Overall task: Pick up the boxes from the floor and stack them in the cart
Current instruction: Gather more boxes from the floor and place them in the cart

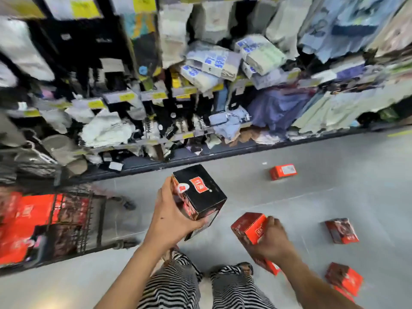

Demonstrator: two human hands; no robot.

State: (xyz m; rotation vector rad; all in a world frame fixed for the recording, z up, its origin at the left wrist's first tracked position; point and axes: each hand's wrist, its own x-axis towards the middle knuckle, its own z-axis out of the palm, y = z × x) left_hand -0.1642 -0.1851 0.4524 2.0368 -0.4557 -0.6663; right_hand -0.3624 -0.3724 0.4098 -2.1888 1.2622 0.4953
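- A long shelf rack with a dark base rail (200, 156) runs across the view from lower left to upper right.
- Yellow price labels (95, 104) sit along the shelf edges.
- Black garments (89, 45) hang at the upper left.
- Packs of folded pale cloth with blue print (260, 54) lie tilted on an upper shelf.
- A purple-blue heap of cloth (276, 108) fills a lower shelf, with pale green folded cloth (323, 112) just beside it.
- A fluffy white bundle (107, 130) lies on the lower left shelf.
- Black-and-white striped trousers (174, 284) and a dark sandal (245, 266) show at the bottom.
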